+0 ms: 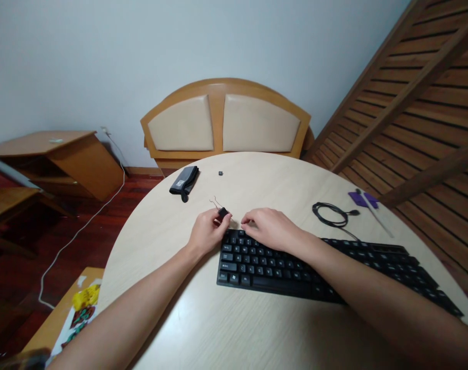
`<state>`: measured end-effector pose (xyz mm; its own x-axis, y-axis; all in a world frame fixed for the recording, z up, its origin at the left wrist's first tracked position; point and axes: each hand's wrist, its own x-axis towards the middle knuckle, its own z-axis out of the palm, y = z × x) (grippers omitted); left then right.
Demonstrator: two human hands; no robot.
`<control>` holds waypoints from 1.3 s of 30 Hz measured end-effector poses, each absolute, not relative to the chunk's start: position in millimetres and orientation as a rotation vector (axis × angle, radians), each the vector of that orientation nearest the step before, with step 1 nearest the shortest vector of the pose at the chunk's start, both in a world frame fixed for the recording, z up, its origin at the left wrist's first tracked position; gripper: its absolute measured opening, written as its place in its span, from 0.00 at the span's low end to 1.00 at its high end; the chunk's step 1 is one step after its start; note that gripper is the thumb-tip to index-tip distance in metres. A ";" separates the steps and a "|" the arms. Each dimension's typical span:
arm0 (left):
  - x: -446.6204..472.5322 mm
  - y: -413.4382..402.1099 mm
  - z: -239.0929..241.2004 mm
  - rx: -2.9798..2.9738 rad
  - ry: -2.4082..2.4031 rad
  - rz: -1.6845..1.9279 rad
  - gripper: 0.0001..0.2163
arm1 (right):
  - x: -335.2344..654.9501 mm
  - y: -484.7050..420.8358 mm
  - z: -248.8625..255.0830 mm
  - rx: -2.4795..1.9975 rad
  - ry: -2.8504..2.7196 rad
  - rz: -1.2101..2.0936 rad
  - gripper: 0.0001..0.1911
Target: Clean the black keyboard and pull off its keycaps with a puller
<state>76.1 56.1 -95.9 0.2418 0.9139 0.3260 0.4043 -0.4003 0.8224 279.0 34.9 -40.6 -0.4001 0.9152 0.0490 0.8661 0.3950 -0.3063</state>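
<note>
My left hand (211, 230) pinches a black keycap puller (222, 211) between thumb and fingers, beyond the keyboard's upper left corner. Its two thin bent wires point up and away from the hand. Over the top row of the black keyboard (268, 272) rests my right hand (270, 227), its fingers curled together. Whatever may be between those fingertips is hidden. The right forearm crosses above the keyboard and covers part of its middle. A small dark keycap (220, 173) lies by itself farther back on the table.
On the round table (153, 246) lie a folded grey-black cloth pouch (184, 181) at back left, a coiled black cable (330, 215), a purple item (363, 199) and a thin brush-like stick (375, 213) at right. A padded chair back (226, 121) stands behind the table.
</note>
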 end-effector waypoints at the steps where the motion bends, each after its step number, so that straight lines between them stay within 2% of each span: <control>1: 76.5 54.9 -94.9 1.931 1.212 1.114 0.13 | 282.0 29.5 -45.1 -1.549 -2.416 0.389 0.12; 5: 77.2 51.2 -91.6 2.032 1.252 1.111 0.13 | 287.0 20.7 -65.8 -1.422 -2.266 0.547 0.10; 10: 76.7 48.5 -91.9 2.090 1.280 1.075 0.13 | 286.1 19.6 -79.8 -1.365 -2.174 0.579 0.09; 20: 79.6 42.0 -88.9 2.148 1.241 1.029 0.10 | 288.4 15.9 -80.1 -1.364 -2.136 0.624 0.08; 39: 88.0 37.8 -80.9 2.155 1.298 0.919 0.16 | 287.4 16.2 -79.9 -1.383 -2.105 0.646 0.06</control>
